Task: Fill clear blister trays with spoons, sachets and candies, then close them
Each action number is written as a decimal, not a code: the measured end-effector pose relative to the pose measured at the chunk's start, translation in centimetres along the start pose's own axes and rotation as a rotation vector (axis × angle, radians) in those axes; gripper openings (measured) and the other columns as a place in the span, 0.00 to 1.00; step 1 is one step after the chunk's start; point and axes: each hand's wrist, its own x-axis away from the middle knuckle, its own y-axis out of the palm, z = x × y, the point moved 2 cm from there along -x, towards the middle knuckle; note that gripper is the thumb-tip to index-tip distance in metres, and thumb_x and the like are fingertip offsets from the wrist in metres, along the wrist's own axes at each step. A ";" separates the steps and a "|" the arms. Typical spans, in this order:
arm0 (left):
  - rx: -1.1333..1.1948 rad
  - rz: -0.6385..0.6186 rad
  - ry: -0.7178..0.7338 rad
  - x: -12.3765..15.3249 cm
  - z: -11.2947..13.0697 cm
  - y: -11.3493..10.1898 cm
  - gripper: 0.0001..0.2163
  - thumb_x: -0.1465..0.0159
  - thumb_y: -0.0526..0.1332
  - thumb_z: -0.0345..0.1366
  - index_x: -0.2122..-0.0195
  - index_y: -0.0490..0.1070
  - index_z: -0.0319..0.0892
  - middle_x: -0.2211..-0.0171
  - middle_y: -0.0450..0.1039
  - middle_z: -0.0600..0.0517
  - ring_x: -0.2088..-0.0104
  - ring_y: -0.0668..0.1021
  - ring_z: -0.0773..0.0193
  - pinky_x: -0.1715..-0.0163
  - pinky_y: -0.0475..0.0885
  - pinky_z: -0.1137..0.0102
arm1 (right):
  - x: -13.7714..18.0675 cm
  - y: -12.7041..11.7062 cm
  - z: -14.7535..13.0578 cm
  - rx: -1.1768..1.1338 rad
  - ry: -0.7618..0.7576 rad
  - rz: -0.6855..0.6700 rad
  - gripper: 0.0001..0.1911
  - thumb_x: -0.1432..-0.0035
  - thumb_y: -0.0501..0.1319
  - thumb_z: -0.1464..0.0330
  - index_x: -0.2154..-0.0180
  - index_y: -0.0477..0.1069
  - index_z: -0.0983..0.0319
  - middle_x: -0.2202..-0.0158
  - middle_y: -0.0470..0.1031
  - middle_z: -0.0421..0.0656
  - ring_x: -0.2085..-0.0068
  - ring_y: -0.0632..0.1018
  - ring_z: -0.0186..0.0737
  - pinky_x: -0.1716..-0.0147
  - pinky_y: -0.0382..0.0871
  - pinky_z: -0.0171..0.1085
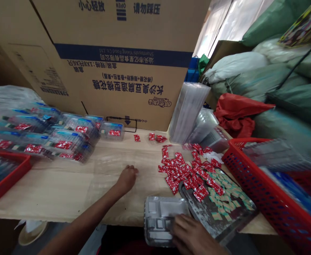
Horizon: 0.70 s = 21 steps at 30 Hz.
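My left hand [128, 179] is over the middle of the table with its fingers curled closed. A faint, smeared clear plastic sheet or lid [106, 170] lies beside it; whatever the fingers pinch is hidden. At the table's front edge sits a clear plastic tray [160, 212] with several moulded compartments. My right hand [191, 232], blurred by motion, grips that tray at its right side. Just beyond is a heap of small red printed sachets [179, 168], partly spilling onto a dark metal tray [201, 212] of small pale-green packets [225, 194].
Filled clear boxes [65, 140] are stacked at the left, near a red basket [25, 164]. A large carton [118, 71] stands at the back. Clear tray stacks [188, 109] rise behind the sachets. Another red basket [266, 187] borders the right side, with sacks [264, 60] beyond.
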 end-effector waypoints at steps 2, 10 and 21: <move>-0.064 0.055 0.019 0.4 0.6 0.0 0.14 0.41 0.52 0.23 0.59 0.75 0.36 0.57 0.73 0.40 0.52 0.72 0.51 0.49 0.64 0.57 | 0.2 1.1 -0.6 0.192 -0.124 0.112 0.08 0.43 0.54 0.77 0.70 0.65 0.60 0.72 0.71 0.38 0.70 0.73 0.37 0.69 0.66 0.35; -0.254 -0.071 0.173 -0.1 0.6 2.3 0.22 0.37 0.57 0.37 0.42 0.62 0.40 0.37 0.55 0.39 0.38 0.57 0.42 0.45 0.58 0.45 | 0.5 3.3 -0.1 0.349 -0.147 0.307 0.16 0.37 0.41 0.77 0.69 0.64 0.61 0.70 0.74 0.43 0.66 0.76 0.40 0.74 0.65 0.35; 0.092 -0.125 0.598 5.9 5.8 0.2 0.29 0.41 0.60 0.49 0.40 0.58 0.48 0.36 0.54 0.44 0.37 0.56 0.48 0.39 0.51 0.49 | -0.5 4.4 0.4 0.303 -0.102 0.221 0.08 0.51 0.53 0.78 0.70 0.61 0.60 0.74 0.71 0.40 0.71 0.75 0.39 0.74 0.66 0.34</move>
